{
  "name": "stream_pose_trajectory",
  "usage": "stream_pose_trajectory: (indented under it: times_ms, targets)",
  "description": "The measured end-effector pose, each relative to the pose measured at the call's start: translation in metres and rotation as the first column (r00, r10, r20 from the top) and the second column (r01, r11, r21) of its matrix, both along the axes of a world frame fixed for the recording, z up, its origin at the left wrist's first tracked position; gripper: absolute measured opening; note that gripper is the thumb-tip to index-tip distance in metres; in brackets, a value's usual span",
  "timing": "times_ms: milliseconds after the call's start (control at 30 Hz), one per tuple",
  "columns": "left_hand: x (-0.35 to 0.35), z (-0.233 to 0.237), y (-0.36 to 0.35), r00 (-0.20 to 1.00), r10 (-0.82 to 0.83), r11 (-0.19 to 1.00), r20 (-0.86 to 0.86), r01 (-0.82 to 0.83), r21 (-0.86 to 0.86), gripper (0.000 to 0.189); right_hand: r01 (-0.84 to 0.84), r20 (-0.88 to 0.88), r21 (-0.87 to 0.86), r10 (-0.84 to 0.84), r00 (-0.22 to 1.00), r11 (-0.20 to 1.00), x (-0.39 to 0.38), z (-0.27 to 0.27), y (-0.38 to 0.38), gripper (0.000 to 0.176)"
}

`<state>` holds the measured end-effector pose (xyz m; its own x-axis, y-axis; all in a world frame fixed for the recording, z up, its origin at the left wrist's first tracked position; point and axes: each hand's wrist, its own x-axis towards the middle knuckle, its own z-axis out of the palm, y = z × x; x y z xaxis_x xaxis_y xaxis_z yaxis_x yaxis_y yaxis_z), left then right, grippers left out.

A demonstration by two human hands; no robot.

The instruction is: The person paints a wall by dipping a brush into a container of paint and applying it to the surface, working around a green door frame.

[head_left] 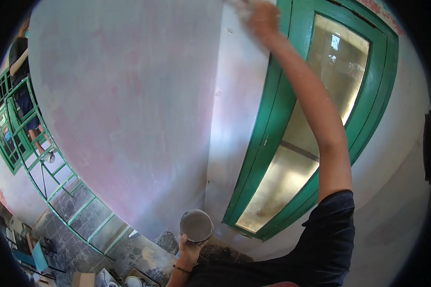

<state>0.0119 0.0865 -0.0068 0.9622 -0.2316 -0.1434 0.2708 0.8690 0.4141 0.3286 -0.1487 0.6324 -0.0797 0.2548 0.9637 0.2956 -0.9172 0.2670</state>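
My left hand [190, 250] is closed around the lower side of a small bucket [197, 226] of grey paint, held low in front of my body. The bucket is upright enough that I look down into the grey inside. High up, my right hand [263, 21] is closed and smeared by motion. From it a blurred paintbrush [240, 5] reaches up to the left, partly cut off by the top edge. It is close to the narrow pale wall strip [237, 86] beside the green door frame [268, 112]. The broad wall [129, 95] on the left is streaked grey and pink.
A green metal scaffold [72, 222] stands at the left, with another person [21, 71] up on it and a can [48, 157] near their feet. Below are a teal chair [40, 258], a cardboard box [84, 279] and the tiled floor [76, 210]. A glazed panel [337, 62] fills the green frame.
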Motion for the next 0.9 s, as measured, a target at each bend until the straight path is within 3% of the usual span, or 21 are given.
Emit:
stream_pose_trajectory:
  times_ms: [33,67,133,267,367,433,467,567,633,700,767,833,900]
  targets:
    - [-0.001,0.002,-0.001,1.000,-0.009,1.000,-0.001,0.009,0.012,0.077,0.148,0.012,-0.111,-0.148,0.989,0.983,0.015,-0.021,-0.004,0.020]
    - [-0.001,0.006,-0.002,1.000,-0.016,1.000,-0.001,0.016,0.024,0.078,0.006,0.031,-0.122,-0.003,1.000,0.993,0.002,-0.044,0.011,0.020]
    - [-0.002,0.009,-0.001,1.000,-0.025,0.999,-0.004,0.025,0.040,0.079,-0.111,0.073,-0.155,0.124,0.990,0.982,-0.007,-0.089,0.017,0.018]
    - [-0.005,0.004,-0.002,0.998,-0.040,0.998,-0.051,0.042,0.056,0.082,-0.061,-0.034,-0.317,0.053,0.998,0.946,-0.008,-0.167,-0.010,0.016]
    - [-0.006,-0.007,0.000,0.993,-0.065,0.995,-0.097,0.072,0.063,0.084,-0.219,-0.130,-0.441,0.179,0.975,0.870,-0.033,-0.199,-0.024,0.016]
    - [-0.008,-0.014,0.001,0.989,-0.079,0.994,-0.126,0.088,0.068,0.085,-0.147,-0.296,-0.555,-0.029,0.955,0.819,-0.046,-0.204,-0.039,0.012]
    - [-0.009,-0.014,-0.001,0.988,-0.077,0.994,-0.137,0.086,0.067,0.085,-0.126,-0.362,-0.613,-0.136,0.922,0.780,-0.054,-0.202,-0.045,0.012]
    - [-0.010,-0.001,-0.003,0.989,-0.081,0.994,-0.122,0.089,0.064,0.086,-0.184,-0.499,-0.653,-0.235,0.835,0.735,-0.077,-0.160,-0.045,0.012]
    - [-0.012,0.002,-0.003,0.991,-0.082,0.994,-0.104,0.089,0.057,0.086,-0.175,-0.518,-0.634,-0.246,0.819,0.753,-0.073,-0.134,-0.041,0.021]
    - [-0.012,-0.006,-0.004,0.993,-0.077,0.996,-0.088,0.081,0.047,0.087,-0.134,-0.422,-0.646,-0.206,0.883,0.751,-0.057,-0.108,-0.036,0.016]
    - [-0.016,-0.001,-0.004,0.995,-0.062,0.995,-0.081,0.067,0.069,0.087,-0.091,-0.217,-0.664,-0.075,0.973,0.743,-0.035,-0.070,-0.034,0.015]
    - [-0.021,-0.002,-0.002,0.996,-0.045,0.996,-0.077,0.051,0.078,0.088,0.022,-0.287,-0.588,-0.233,0.929,0.809,-0.063,-0.020,-0.012,0.016]
    - [-0.022,-0.007,0.000,0.997,-0.031,0.997,-0.073,0.036,0.066,0.089,0.014,-0.262,-0.528,-0.178,0.948,0.849,-0.068,0.009,-0.009,0.017]
